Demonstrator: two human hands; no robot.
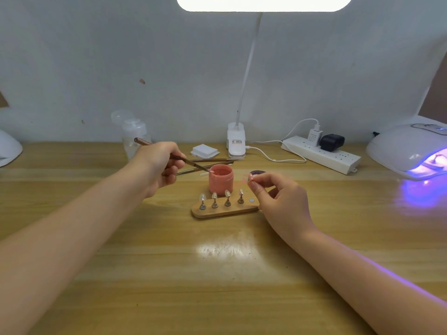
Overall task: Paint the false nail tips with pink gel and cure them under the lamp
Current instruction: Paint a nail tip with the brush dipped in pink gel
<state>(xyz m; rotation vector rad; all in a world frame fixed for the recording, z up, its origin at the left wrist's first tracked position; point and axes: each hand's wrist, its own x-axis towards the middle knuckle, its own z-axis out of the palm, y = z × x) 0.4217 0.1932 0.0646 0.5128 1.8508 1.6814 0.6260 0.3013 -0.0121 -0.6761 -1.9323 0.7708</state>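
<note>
My left hand (160,165) grips a thin brown brush (169,154), whose tip rests at the rim of the open pink gel jar (220,180). My right hand (278,198) pinches a small nail tip on its stand (251,176) between thumb and fingers, held up just right of the jar. In front of the jar lies a wooden holder (225,211) carrying several pale nail tips on metal pegs (214,200); one silver magnet spot (252,200) at its right end is bare. The curing lamp (408,151) at the far right glows violet.
The jar's dark lid (257,172) lies behind my right hand. Spare tools (212,160), a stack of white wipes (204,151), a clear bottle (134,139), a clip lamp base (236,141) and a power strip (321,153) line the back of the wooden table.
</note>
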